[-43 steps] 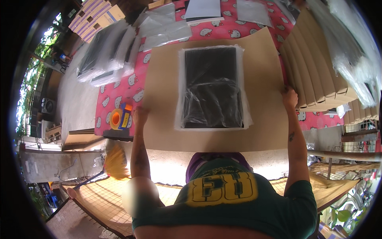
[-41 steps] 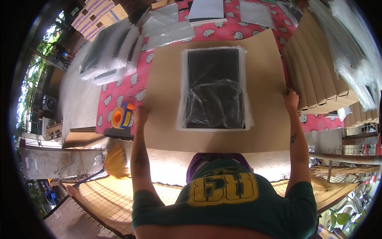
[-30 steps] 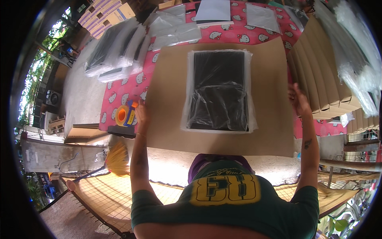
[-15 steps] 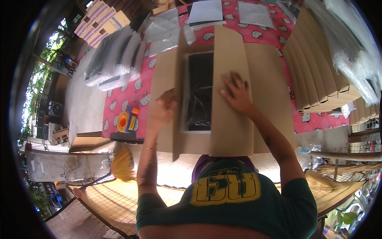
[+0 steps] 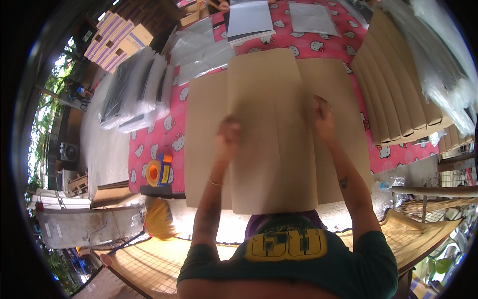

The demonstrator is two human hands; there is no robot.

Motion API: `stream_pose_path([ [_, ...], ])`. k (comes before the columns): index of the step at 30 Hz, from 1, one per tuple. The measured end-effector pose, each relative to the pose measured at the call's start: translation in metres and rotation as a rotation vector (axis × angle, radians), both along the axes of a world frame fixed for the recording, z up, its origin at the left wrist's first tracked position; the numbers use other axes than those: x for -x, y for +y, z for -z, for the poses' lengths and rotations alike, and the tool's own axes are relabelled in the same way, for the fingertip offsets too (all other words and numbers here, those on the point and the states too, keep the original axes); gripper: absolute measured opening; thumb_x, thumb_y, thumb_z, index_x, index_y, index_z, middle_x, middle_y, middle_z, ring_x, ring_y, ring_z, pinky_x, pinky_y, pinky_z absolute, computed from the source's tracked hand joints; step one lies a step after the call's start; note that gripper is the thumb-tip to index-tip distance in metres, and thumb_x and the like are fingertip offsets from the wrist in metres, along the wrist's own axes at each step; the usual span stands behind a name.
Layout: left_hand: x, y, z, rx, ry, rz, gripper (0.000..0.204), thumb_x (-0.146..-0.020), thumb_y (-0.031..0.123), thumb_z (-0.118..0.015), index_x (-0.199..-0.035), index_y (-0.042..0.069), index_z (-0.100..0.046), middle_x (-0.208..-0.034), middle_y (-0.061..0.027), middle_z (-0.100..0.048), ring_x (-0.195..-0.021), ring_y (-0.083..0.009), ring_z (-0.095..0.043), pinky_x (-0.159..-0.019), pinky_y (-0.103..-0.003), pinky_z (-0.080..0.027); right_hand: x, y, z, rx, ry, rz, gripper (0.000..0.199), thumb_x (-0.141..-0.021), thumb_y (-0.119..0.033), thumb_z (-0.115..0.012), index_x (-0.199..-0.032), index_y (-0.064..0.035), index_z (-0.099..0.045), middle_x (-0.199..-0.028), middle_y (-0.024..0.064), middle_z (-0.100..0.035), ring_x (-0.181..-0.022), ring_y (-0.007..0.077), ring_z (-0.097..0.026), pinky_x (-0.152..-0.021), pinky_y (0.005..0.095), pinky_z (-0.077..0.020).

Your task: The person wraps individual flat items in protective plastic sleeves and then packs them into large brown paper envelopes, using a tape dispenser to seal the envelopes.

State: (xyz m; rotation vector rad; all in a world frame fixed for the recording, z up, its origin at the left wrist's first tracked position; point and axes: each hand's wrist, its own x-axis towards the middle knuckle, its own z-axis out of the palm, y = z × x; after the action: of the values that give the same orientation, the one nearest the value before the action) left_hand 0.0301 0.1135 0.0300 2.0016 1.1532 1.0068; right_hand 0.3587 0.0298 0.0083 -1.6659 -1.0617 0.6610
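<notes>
A brown cardboard sheet (image 5: 264, 164) lies folded in front of me, its two long panels brought over the middle. The black plastic-wrapped item inside is now hidden beneath them. Flat cardboard wings (image 5: 338, 149) spread out at both sides. My left hand (image 5: 228, 137) is at the left edge of the folded part, its fingers smeared by motion. Just beyond the right edge, my right hand (image 5: 322, 117) is over the right wing, also blurred; whether it touches the cardboard I cannot tell.
A tape dispenser (image 5: 159, 170) with orange tape rests on the pink patterned tablecloth (image 5: 169, 124). Plastic-wrapped dark items (image 5: 134, 89) are piled at left. Folded cardboard (image 5: 398, 94) and clear plastic sleeves (image 5: 443, 70) stack at right. Another person's hand (image 5: 224, 6) shows at the far edge.
Both upright panels have come down over the black wrapped item and cover it. My left hand has moved right with its panel; my right hand has shifted off its panel to the right.
</notes>
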Motion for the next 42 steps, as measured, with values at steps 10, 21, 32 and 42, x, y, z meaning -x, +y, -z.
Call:
stream_pose_path([
  [10, 0.001, 0.039, 0.052, 0.702, -0.532, -0.014, 0.054, -0.106, 0.037, -0.039, -0.143, -0.003, -0.043, -0.137, -0.0153, -0.054, -0.124, -0.022, -0.053, -0.104, -0.032, -0.042, 0.044, 0.006, 0.012, 0.234, 0.382, -0.008, 0.065, -0.104, -0.052, -0.028, -0.152, -0.0093, -0.032, -0.155, 0.0149, -0.036, -0.143, 0.0307, -0.033, -0.118, 0.0387, -0.0225],
  [21, 0.001, 0.087, 0.028, 0.515, -0.213, 0.153, 0.057, -0.101, 0.035, -0.053, -0.139, -0.006, -0.046, -0.144, -0.0184, -0.049, -0.133, -0.0255, -0.046, -0.112, -0.033, -0.033, 0.084, -0.025, -0.002, -0.119, 0.295, 0.145, 0.056, -0.107, -0.032, -0.033, -0.151, 0.0033, -0.026, -0.151, 0.0201, -0.04, -0.139, 0.0264, -0.038, -0.113, 0.0335, -0.0289],
  [32, -0.047, 0.087, 0.037, 0.21, 0.322, 0.25, 0.064, -0.101, 0.039, -0.046, -0.148, -0.002, -0.031, -0.142, -0.0281, -0.045, -0.137, -0.0396, -0.04, -0.115, -0.042, -0.029, 0.107, -0.043, 0.017, 0.216, 0.063, 0.344, 0.055, -0.104, -0.021, -0.036, -0.152, 0.0024, -0.022, -0.151, 0.0268, -0.033, -0.142, 0.0355, -0.032, -0.114, 0.0458, -0.0264],
  [42, -0.085, 0.015, 0.024, -0.334, 0.761, 0.251, 0.083, -0.093, 0.048, -0.053, -0.155, 0.005, -0.017, -0.157, -0.0315, -0.011, -0.146, -0.048, -0.007, -0.114, -0.064, -0.01, 0.092, -0.029, -0.006, 0.183, -1.007, -0.167, 0.051, -0.093, -0.037, -0.053, -0.134, -0.0075, -0.051, -0.151, 0.0206, -0.03, -0.141, 0.0374, -0.026, -0.111, 0.06, -0.0244],
])
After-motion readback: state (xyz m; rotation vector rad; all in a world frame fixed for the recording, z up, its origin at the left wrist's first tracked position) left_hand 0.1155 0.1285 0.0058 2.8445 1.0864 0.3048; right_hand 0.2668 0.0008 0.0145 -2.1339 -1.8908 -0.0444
